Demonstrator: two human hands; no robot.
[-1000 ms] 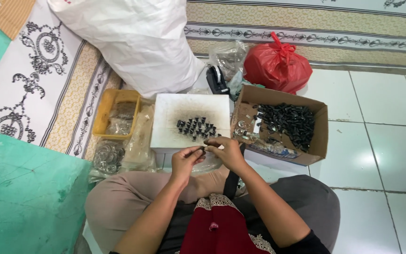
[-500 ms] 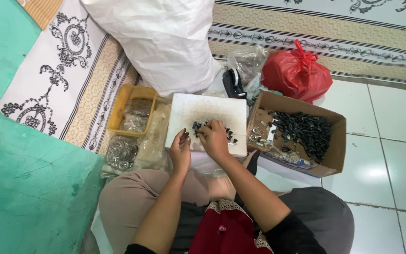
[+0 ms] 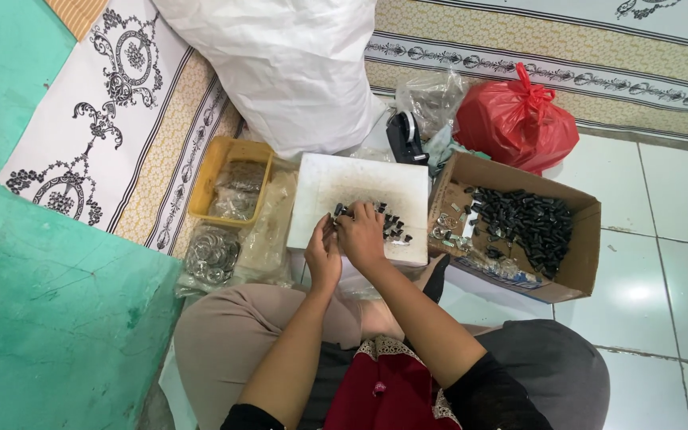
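Two hands meet over a flat white rectangular foam board [image 3: 360, 187]. Left hand [image 3: 322, 256] and right hand [image 3: 361, 236] are both curled, fingertips pinched together at small black plastic parts [image 3: 392, 227] heaped on it; whether either grips one, I cannot tell. At 3 o'clock an open brown cardboard box [image 3: 579, 267] holds more; at 9 o'clock, a yellow plastic tray [image 3: 205, 187].

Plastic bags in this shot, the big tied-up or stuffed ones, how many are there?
2. A large white sack lies at the top, behind the white block. A knotted red bag sits right of it, behind the cardboard box. Smaller clear bags of parts lie around; others may be hidden.
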